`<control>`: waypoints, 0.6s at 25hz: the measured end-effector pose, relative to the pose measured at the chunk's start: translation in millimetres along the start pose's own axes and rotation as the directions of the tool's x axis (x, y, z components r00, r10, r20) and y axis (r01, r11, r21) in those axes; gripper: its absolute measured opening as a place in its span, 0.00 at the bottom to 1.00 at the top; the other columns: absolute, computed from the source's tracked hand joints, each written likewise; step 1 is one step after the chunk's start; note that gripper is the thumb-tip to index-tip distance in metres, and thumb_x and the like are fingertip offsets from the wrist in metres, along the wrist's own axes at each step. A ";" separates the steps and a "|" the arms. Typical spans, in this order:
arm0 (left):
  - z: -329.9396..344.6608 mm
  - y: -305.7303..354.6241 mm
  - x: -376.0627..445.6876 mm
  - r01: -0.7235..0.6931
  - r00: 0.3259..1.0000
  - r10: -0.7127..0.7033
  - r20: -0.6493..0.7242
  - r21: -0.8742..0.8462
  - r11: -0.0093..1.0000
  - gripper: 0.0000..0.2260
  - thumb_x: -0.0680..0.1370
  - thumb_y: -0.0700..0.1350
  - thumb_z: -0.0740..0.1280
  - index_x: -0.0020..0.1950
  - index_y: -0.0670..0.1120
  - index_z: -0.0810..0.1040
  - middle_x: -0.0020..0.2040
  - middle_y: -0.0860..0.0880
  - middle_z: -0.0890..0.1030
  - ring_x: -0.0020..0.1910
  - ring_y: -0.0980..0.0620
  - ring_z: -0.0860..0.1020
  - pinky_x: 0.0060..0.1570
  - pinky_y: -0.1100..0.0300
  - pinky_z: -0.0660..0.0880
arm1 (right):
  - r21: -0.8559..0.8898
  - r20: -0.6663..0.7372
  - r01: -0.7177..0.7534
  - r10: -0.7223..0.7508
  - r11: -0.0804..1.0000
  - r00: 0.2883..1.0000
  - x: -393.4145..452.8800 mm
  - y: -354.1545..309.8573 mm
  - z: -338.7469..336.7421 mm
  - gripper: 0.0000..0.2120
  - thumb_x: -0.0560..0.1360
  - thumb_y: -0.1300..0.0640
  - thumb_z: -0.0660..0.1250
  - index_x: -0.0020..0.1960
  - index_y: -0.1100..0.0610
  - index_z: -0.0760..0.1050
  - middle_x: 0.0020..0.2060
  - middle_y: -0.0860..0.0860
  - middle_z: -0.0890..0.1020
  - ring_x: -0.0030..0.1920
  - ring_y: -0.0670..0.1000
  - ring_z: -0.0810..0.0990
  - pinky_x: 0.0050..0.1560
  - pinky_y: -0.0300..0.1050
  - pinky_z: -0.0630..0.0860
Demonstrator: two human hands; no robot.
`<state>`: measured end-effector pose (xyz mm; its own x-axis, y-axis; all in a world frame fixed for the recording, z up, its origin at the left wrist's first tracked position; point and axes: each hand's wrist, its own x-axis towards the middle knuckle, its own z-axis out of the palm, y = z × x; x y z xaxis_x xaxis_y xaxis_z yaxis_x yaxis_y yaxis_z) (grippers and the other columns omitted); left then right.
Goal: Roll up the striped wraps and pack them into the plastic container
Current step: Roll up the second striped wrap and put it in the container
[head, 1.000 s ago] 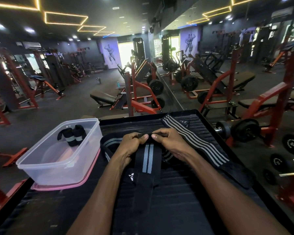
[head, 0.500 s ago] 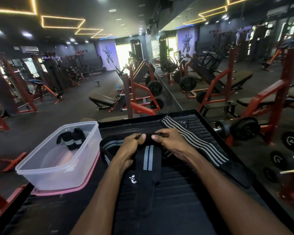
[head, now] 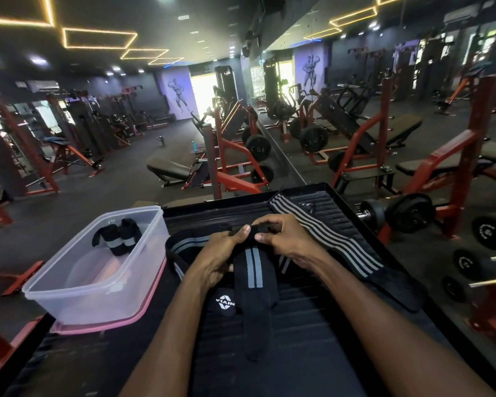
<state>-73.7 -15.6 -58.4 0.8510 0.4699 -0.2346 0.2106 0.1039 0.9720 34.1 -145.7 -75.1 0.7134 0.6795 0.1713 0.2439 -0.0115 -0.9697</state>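
Observation:
A black wrap with two grey stripes (head: 254, 270) lies lengthways on the black tray (head: 312, 333), its far end rolled up. My left hand (head: 215, 253) and my right hand (head: 284, 239) both pinch that rolled end, thumbs on top. A longer wrap with several grey stripes (head: 327, 236) stretches diagonally to the right of my hands. Another striped wrap (head: 184, 242) is bunched at the left, partly under my left hand. The clear plastic container (head: 78, 285) stands at the left on a pink lid, with two rolled wraps (head: 118, 237) inside.
The tray's raised rim (head: 364, 222) runs along the right, with dumbbells (head: 407, 213) and red racks just beyond it. Gym benches and machines fill the floor behind, and a mirror wall stands at the right.
The flat tail of the two-stripe wrap has shortened and slid toward my hands as the roll at its far end has grown. The container and other wraps have not moved.

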 end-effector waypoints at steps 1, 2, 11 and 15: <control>-0.8 0.0 0.7 -0.021 1.000 0.020 -0.022 -0.024 0.999 0.12 0.77 0.47 0.71 0.54 0.40 0.83 0.47 0.42 0.87 0.49 0.43 0.85 0.54 0.46 0.81 | 0.017 0.006 -0.012 0.012 1.000 1.000 -0.4 -1.1 -0.4 0.11 0.73 0.64 0.74 0.54 0.55 0.84 0.51 0.50 0.85 0.54 0.47 0.82 0.53 0.40 0.79; -1.7 -0.5 1.8 -0.040 0.999 0.038 -0.037 -0.052 0.998 0.10 0.77 0.44 0.72 0.54 0.39 0.82 0.47 0.41 0.87 0.48 0.43 0.85 0.54 0.47 0.81 | 0.029 0.008 -0.038 0.038 0.999 0.999 -1.0 -2.9 -0.5 0.10 0.74 0.61 0.75 0.54 0.55 0.84 0.49 0.49 0.85 0.50 0.46 0.82 0.45 0.37 0.78; 3.6 0.4 2.4 -0.067 0.997 0.074 0.018 -0.247 0.967 0.13 0.77 0.42 0.71 0.58 0.36 0.80 0.53 0.37 0.85 0.52 0.42 0.84 0.45 0.54 0.82 | 0.109 -0.056 0.049 -0.043 0.993 0.998 1.3 -6.8 -2.5 0.15 0.70 0.70 0.75 0.52 0.54 0.85 0.52 0.52 0.86 0.57 0.50 0.83 0.60 0.44 0.79; 1.2 0.5 3.7 -0.103 0.994 0.093 -0.058 -0.207 0.973 0.10 0.76 0.39 0.72 0.56 0.39 0.82 0.51 0.38 0.85 0.49 0.42 0.85 0.47 0.52 0.82 | 0.182 -0.029 -0.053 0.059 0.982 0.998 0.3 -8.7 -3.3 0.11 0.74 0.62 0.74 0.55 0.57 0.84 0.44 0.48 0.85 0.44 0.42 0.82 0.38 0.30 0.76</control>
<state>-69.9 -14.9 -58.8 0.8373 0.5279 -0.1419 0.0172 0.2340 0.9721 34.4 -147.8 -66.1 0.7454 0.6559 0.1186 0.0821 0.0862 -0.9929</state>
